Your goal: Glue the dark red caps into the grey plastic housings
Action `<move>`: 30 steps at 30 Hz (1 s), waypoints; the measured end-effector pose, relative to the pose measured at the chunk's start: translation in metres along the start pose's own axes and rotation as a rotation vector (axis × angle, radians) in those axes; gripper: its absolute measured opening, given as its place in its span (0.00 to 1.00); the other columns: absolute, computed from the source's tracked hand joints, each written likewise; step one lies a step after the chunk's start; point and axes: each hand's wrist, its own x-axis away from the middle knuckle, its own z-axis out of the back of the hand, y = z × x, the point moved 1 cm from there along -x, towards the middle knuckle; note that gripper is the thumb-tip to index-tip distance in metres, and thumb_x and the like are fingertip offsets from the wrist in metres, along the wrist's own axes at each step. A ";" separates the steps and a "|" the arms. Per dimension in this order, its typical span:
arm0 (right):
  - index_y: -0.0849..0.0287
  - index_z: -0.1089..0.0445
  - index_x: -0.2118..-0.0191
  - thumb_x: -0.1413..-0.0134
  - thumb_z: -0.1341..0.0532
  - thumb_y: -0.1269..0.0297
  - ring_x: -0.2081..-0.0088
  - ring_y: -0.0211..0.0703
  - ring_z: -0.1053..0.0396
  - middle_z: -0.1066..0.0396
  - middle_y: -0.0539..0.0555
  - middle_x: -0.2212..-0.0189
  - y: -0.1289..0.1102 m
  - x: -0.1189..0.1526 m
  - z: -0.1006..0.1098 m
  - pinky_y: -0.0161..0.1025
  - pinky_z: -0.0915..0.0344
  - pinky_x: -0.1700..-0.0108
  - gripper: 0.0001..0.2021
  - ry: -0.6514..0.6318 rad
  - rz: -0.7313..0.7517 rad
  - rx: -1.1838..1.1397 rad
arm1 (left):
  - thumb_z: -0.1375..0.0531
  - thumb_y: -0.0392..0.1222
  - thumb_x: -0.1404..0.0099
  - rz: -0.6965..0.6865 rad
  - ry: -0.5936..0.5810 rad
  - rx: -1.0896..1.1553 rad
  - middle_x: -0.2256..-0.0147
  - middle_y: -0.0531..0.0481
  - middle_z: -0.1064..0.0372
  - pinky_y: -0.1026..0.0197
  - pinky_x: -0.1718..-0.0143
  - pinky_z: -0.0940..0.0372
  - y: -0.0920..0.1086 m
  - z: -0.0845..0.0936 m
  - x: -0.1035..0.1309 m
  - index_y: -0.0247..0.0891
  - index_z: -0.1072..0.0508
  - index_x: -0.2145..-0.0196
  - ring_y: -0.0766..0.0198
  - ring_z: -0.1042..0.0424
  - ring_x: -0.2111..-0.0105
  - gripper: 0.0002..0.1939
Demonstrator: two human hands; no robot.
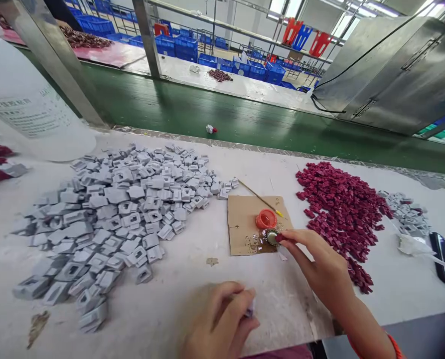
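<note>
Left hand (217,319): nearest the camera, low on the surface (192,269), fingers curled and pinching a small grey piece (249,312), mostly hidden.
Right hand (321,267): ahead and to the right, fingertips pressed together at a small round dish (272,237).
Dish: on the cardboard square (242,219), touching the orange cap (266,219) just behind it.
Key relation: dish lies up and right of the left hand; right hand is nearer it.
Thin stick (261,200): slanting across the cardboard's far corner.
Grey pile (121,209): left.
Dark red pile (342,209): right.
</note>
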 end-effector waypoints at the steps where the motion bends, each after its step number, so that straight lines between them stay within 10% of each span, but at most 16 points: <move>1: 0.59 0.32 0.55 0.38 0.42 0.73 0.61 0.40 0.28 0.26 0.53 0.63 0.000 -0.001 -0.002 0.38 0.30 0.57 0.07 -0.014 0.006 -0.006 | 0.52 0.46 0.28 -0.006 0.006 -0.004 0.60 0.49 0.33 0.75 0.65 0.29 0.001 -0.002 -0.001 0.44 0.32 0.55 0.71 0.24 0.67 0.12; 30: 0.60 0.29 0.59 0.49 0.39 0.83 0.64 0.42 0.29 0.28 0.54 0.67 -0.070 0.035 -0.019 0.38 0.28 0.65 0.14 -0.041 -0.206 -0.489 | 0.44 0.34 0.32 -0.044 -0.080 -0.170 0.66 0.47 0.28 0.62 0.67 0.28 0.003 0.004 -0.010 0.35 0.31 0.53 0.61 0.25 0.67 0.10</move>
